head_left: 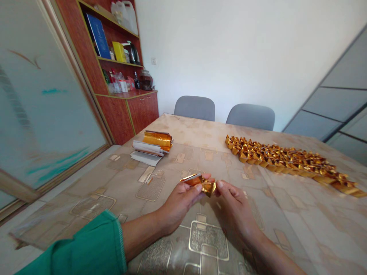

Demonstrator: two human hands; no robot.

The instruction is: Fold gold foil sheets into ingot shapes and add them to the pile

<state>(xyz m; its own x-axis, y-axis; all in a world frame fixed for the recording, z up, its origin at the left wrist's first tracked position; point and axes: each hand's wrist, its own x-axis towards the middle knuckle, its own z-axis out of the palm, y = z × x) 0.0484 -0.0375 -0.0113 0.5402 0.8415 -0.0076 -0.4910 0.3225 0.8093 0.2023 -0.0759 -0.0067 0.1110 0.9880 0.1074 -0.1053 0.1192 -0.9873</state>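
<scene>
Pinching a folded gold-foil paper piece at the middle of a bench covered in beige patterned cloth, a person in a green cloth sleeve grips it with both hands. The fingers of the left hand clench its narrower end, where a pale edge shows, while the fingers of the right hand press against its bulkier gold end. The piece's long axis runs roughly side to side between the hands, with a pointed fold dipping toward the bench. Farther along the bench, a stack of gold-foil and white paper sheets lies to the left, and tightly packed rows of small folded gold-foil ingots stretch to the right. On a red-brown wooden cabinet, a round glass jar holds something dark, and white plastic jugs stand on the top shelf.
</scene>
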